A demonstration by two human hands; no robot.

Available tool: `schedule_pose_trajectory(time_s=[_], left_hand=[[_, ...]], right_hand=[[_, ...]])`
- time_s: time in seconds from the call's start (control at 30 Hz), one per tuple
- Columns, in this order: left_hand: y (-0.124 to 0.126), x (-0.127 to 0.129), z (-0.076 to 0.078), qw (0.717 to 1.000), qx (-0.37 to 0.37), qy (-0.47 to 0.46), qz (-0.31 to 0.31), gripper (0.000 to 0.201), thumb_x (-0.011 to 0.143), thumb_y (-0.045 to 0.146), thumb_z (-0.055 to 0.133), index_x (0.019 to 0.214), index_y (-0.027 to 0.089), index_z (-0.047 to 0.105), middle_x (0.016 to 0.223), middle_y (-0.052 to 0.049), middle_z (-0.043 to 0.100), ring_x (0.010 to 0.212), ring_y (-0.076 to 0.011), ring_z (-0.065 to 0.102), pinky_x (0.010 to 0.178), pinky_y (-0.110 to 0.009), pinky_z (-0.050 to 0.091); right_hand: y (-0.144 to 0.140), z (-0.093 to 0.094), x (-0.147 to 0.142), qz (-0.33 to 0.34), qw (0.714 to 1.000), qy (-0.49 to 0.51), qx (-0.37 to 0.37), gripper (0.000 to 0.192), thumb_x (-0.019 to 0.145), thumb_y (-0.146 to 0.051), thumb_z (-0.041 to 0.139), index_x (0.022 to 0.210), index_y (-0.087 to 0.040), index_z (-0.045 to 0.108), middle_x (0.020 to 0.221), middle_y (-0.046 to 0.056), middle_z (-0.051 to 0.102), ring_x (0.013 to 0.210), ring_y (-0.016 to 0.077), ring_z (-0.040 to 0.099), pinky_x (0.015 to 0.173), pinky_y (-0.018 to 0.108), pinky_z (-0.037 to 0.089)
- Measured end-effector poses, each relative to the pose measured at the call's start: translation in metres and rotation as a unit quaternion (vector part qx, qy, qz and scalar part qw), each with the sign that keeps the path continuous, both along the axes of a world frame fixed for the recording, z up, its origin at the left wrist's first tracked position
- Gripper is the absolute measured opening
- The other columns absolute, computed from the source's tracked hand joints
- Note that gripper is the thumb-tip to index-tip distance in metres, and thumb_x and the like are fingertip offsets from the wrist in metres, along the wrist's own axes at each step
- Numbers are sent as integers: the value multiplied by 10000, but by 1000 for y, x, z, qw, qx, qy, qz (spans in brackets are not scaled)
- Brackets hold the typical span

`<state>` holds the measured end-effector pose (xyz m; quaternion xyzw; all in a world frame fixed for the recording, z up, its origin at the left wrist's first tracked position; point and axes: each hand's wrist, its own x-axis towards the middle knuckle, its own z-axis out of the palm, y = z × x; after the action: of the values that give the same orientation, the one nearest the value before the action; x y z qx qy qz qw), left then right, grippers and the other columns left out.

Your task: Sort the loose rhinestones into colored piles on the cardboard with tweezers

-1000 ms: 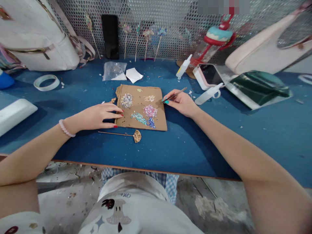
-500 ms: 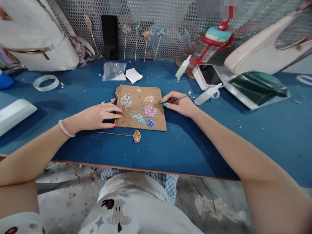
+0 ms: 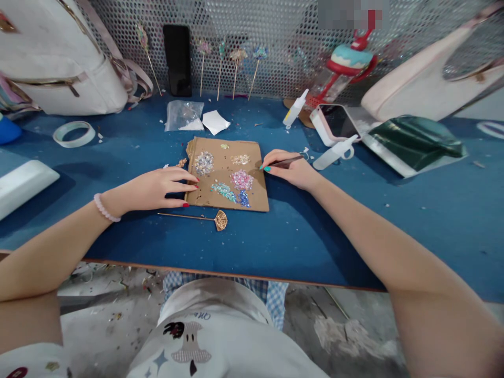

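Note:
A piece of cardboard (image 3: 220,152) lies on the blue table, bearing small heaps of silver sequins (image 3: 205,163), pink sequins (image 3: 242,180), turquoise sequins (image 3: 223,191), blue sequins (image 3: 244,198) and pale sequins (image 3: 240,159). My left hand (image 3: 157,189) rests with fingers spread over the cardboard's left edge, holding nothing. At the right edge, my right hand (image 3: 289,167) pinches dark, slim tweezers (image 3: 286,162); their tips are hard to make out. A gold hairpin (image 3: 221,220) with a fan-shaped head lies just in front of the cardboard.
Behind the cardboard are a plastic bag (image 3: 184,115) and white paper (image 3: 216,122). Glue bottles (image 3: 334,153) (image 3: 295,109) and a pink-cased phone (image 3: 336,125) sit to the right. Decorated hairpins (image 3: 258,68) stand against the mesh beside a black phone (image 3: 177,60). Left lies a tape roll (image 3: 74,134).
The tweezers in my right hand have turned slightly, and their tips no longer show plainly over the cardboard. My left hand stays in place.

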<state>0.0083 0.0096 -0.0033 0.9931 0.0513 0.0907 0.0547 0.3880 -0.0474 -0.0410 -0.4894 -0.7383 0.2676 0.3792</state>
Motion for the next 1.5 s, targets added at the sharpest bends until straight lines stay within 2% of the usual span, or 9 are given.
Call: schedule_pose_trajectory(time_s=[0.17,0.37,0.5,0.87,1.07,1.27,1.5], left_hand=[[1,0,1,1000,-19,0,9,327,991,349,526,1249,189,649,1352,-134,598,1245,-239,563,1153,-481,381],[1,-1,0,1000,-6,4,2,349,1009,354,488,1246,153,646,1353,-156,589,1248,-250,556,1136,-474,400],[1,-1,1,1000,-25,9,12,326,994,343,521,1258,195,642,1366,-130,588,1257,-233,550,1152,-457,382],[2,-2,-1,999,-37,7,11,332,990,351,530,1265,201,639,1373,-129,583,1265,-231,545,1165,-459,364],[1,-1,1,999,-36,15,14,325,999,341,509,1260,198,641,1383,-128,576,1266,-229,545,1166,-451,358],[2,-1,-2,1000,5,2,-10,393,1025,388,441,1239,129,645,1353,-170,586,1236,-250,562,1132,-477,398],[2,-1,-1,1000,-18,5,4,362,1013,381,468,1252,174,645,1359,-147,589,1243,-241,558,1131,-457,403]], right_hand=[[-1,-1,-1,1,1000,-1,-31,246,774,-482,680,781,-236,688,877,47,670,774,181,604,734,369,516],[0,-5,-2,-30,996,51,-61,331,705,-521,744,843,-229,673,856,38,688,792,182,621,784,390,535],[2,-10,1,-50,994,74,-59,391,663,-542,776,864,-226,663,849,33,690,801,179,622,799,386,533],[1,-7,2,-66,994,47,-77,357,665,-539,763,785,-214,676,759,34,678,683,165,588,650,348,495],[0,-4,0,-48,994,48,-80,321,662,-491,765,773,-208,661,756,29,673,661,151,572,647,337,477],[0,-1,0,-37,995,33,-85,325,677,-491,760,782,-204,651,749,28,665,662,148,568,646,338,477],[-2,2,1,-31,994,32,-102,298,680,-469,751,775,-202,658,736,24,668,648,142,569,625,326,471]])
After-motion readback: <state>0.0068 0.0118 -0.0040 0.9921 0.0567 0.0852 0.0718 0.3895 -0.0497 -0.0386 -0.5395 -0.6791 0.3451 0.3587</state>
